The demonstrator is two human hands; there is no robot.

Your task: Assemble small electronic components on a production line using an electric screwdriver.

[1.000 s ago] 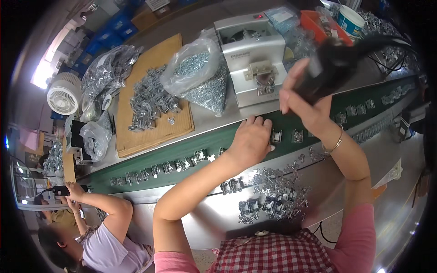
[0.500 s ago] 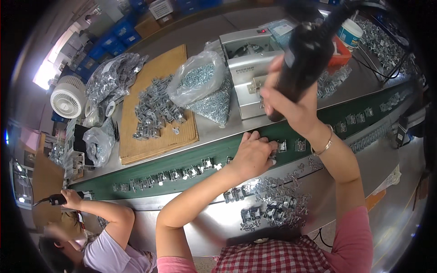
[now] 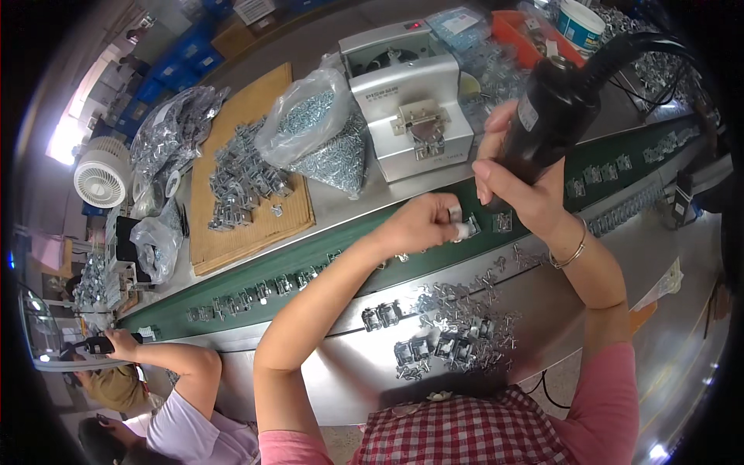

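My right hand (image 3: 531, 190) is wrapped round a black electric screwdriver (image 3: 546, 116), held above the green conveyor belt with its cable arching off to the right. The tip of the screwdriver is hidden. Over the belt, my left hand (image 3: 422, 225) has its fingers closed on a small metal bracket (image 3: 473, 225); pale coverings show on the fingertips. Just right of it another small metal bracket (image 3: 502, 222) sits on the belt, below the screwdriver. Nearer to me, loose metal parts (image 3: 453, 310) and several dark-framed brackets (image 3: 411, 351) lie on the steel table.
A silver screw-feeding machine (image 3: 411, 101) stands beyond the belt (image 3: 349, 271). Left of it are a bag of screws (image 3: 329, 151) and cardboard (image 3: 256, 248) bearing piled brackets. An orange bin (image 3: 535, 39) is at the far right. A co-worker's hand (image 3: 122, 345) grips another screwdriver at left.
The whole view has shifted a little. My left hand has moved slightly farther across the belt onto the bracket. The screwdriver in my right hand has moved right, away from the machine's front.
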